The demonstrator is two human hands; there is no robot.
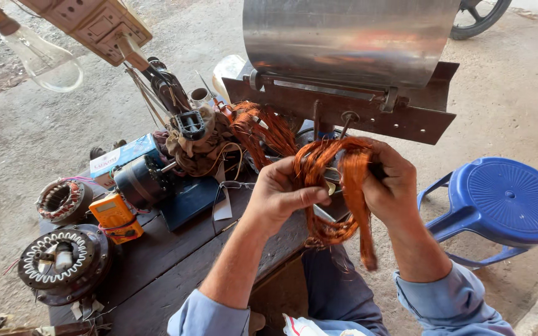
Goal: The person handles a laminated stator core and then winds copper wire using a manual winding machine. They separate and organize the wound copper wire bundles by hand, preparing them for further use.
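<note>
Both my hands hold a bundle of orange copper winding wire (337,186) above the edge of a dark wooden bench (169,261). My left hand (281,190) pinches the left loops of the bundle between thumb and fingers. My right hand (390,183) grips the right side, from which a long loop hangs down toward my lap. More copper coils (259,127) lie on the bench just behind my hands.
A metal winding machine with a shiny curved guard (350,37) stands right behind the hands. On the bench lie a yellow multimeter (116,216), a small motor (141,182), two wound stators (63,258), a blue box and tools. A blue plastic stool (499,202) stands at right.
</note>
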